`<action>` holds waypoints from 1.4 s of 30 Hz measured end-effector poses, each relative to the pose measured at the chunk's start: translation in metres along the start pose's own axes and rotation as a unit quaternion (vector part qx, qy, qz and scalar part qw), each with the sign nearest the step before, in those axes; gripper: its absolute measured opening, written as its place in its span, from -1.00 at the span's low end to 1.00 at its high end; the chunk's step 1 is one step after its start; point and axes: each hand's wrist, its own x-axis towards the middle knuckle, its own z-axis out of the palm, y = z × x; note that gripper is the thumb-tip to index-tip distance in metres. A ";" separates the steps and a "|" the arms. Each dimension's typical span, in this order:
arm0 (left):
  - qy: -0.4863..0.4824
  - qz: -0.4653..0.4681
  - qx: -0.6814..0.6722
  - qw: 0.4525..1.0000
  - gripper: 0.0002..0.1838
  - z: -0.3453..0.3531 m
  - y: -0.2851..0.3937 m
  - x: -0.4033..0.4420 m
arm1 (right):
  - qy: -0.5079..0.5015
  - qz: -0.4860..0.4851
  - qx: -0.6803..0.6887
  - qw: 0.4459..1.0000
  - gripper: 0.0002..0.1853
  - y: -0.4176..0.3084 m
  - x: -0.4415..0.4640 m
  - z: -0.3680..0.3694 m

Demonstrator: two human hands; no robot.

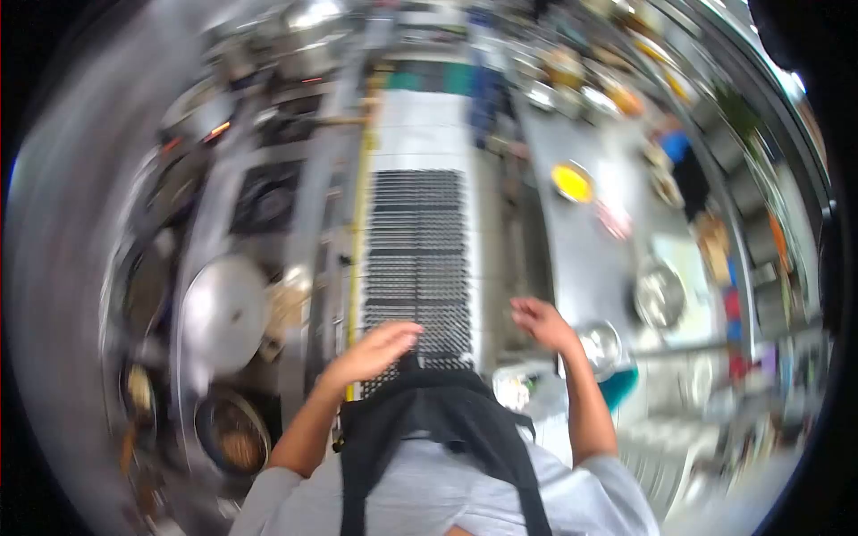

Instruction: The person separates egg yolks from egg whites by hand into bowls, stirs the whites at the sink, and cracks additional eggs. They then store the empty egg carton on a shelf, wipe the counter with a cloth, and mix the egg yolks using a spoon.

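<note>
My left hand [382,350] is in front of my black apron [429,406], over the dark floor mat [416,259]. Its fingers are stretched out and nothing shows in them. To the right, my right hand [543,323] hangs in the air near the edge of the steel counter [576,259]. Its fingers are loosely bent and apart, holding nothing that I can see. A round metal bowl [601,347] lies just beyond my right wrist. Neither hand visibly touches anything. The whole view is smeared by motion.
On the left, the stove line holds a large round lid [225,313], a pan with brown food [237,438] and a black burner [268,201]; flames glow farther back. The right counter bears a bowl of something yellow [572,182] and another metal bowl [660,297]. Shelves line the far right.
</note>
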 end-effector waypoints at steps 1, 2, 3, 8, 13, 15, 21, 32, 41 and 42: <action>-0.010 0.037 0.021 0.999 -0.62 -0.016 0.007 0.027 | 0.047 -0.059 0.001 0.997 -0.45 0.020 0.015 -0.017; -0.028 0.037 0.037 0.998 -0.63 -0.030 0.018 0.058 | 0.061 -0.013 0.029 0.998 -0.43 -0.010 0.011 -0.036; -0.038 0.000 -0.022 0.999 -0.63 -0.041 0.025 0.088 | 0.079 0.020 0.027 0.996 -0.39 -0.024 0.016 -0.054; -0.088 -0.003 -0.067 0.994 -0.63 -0.059 0.057 0.253 | 0.235 0.048 -0.067 0.968 -0.28 -0.001 0.072 -0.153; -0.103 -0.062 -0.085 0.989 -0.59 -0.029 0.063 0.439 | 0.382 0.059 -0.111 0.915 -0.34 0.059 0.150 -0.271; -0.093 -0.085 -0.098 0.987 -0.52 -0.011 0.061 0.507 | 0.433 0.036 -0.168 0.885 -0.38 0.084 0.188 -0.313; -0.112 -0.157 -0.045 0.980 -0.29 0.034 0.059 0.666 | 0.526 0.061 -0.321 0.785 -0.66 0.102 0.241 -0.359; -0.277 -0.184 -0.034 0.943 -0.51 0.046 0.033 0.773 | 0.630 0.237 -0.223 0.705 -0.54 0.126 0.279 -0.295; -0.334 -0.125 0.022 0.934 -0.53 -0.061 0.056 0.841 | 0.702 0.315 -0.221 0.599 -0.46 0.113 0.412 -0.357; -0.337 -0.133 0.044 0.931 -0.51 -0.082 0.064 0.849 | 0.697 0.314 -0.218 0.607 -0.46 0.104 0.437 -0.369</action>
